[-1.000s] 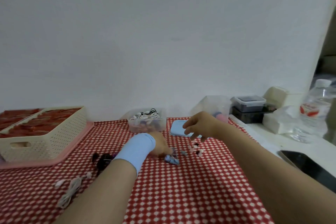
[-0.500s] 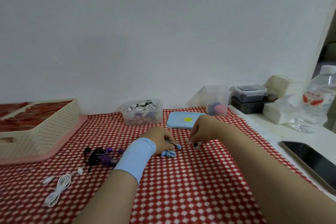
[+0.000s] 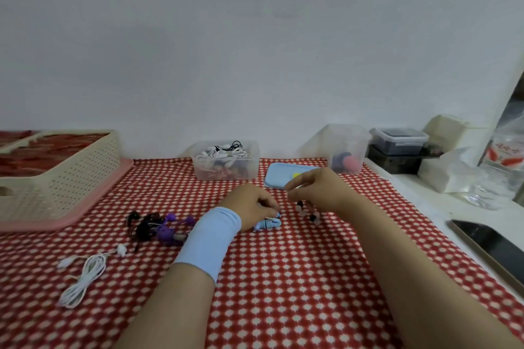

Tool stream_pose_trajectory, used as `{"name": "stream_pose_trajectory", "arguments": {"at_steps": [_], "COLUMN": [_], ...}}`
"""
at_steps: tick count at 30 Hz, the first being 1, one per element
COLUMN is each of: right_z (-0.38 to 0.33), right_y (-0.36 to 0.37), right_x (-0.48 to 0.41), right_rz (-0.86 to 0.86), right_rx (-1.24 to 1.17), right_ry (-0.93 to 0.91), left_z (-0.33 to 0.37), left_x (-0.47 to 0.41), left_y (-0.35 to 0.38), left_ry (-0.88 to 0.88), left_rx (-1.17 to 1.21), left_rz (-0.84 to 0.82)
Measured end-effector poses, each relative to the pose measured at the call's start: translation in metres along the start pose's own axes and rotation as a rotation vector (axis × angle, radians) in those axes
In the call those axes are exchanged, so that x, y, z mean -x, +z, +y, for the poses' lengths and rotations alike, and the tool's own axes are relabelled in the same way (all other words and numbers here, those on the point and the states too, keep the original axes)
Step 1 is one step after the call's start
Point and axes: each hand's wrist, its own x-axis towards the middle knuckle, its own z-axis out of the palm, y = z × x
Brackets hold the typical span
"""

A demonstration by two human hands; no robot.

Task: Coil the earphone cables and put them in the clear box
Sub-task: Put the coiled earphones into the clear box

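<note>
My left hand [image 3: 251, 202], with a pale blue wristband, rests on the checked cloth, its curled fingertips gripping a coiled blue earphone cable [image 3: 268, 224]. My right hand [image 3: 317, 188] hovers just right of it, thumb and fingers pinched together above a small earphone set with black and pale buds [image 3: 307, 212]; its thin cable seems to run up to the pinch. The clear box [image 3: 226, 170] stands behind the hands at the wall and holds white and black earphones. Its blue lid [image 3: 276, 177] lies flat beside it.
Black and purple earphones [image 3: 158, 228] and a white earphone bundle [image 3: 85, 275] lie left of my forearm. A cream basket [image 3: 62, 181] sits far left. A second clear tub [image 3: 347, 147], stacked containers [image 3: 399, 142], a water bottle [image 3: 507, 157] and a phone [image 3: 490, 246] are on the right.
My right hand dipped to the cloth by the small earbuds and has now risen a little with pinched fingers. My left hand stayed on the blue cable. The view tilted.
</note>
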Motion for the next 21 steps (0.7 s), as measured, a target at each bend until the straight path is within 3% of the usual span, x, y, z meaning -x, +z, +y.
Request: {"name": "stream_pose_trajectory", "arguments": {"at_steps": [2, 7, 12, 17, 21], "right_z": [0.0, -0.001, 0.0, -0.001, 0.001], "right_y": [0.006, 0.005, 0.005, -0.005, -0.004], "right_x": [0.005, 0.013, 0.015, 0.014, 0.013], "right_rz": [-0.007, -0.021, -0.063, 0.036, -0.066], "right_rx": [-0.106, -0.21, 0.071, 0.296, 0.431], "right_ry": [0.02, 0.019, -0.064, -0.077, -0.012], "left_z": [-0.001, -0.006, -0.005, -0.004, -0.005], "left_x": [0.001, 0.008, 0.017, 0.018, 0.016], "left_y": [0.001, 0.003, 0.005, 0.007, 0.01], "left_ry": [0.015, -0.031, -0.018, -0.034, -0.054], "left_rx": [0.035, 0.405, 0.427, 0.522, 0.57], "left_rz": [0.044, 0.271, 0.331, 0.352, 0.341]}}
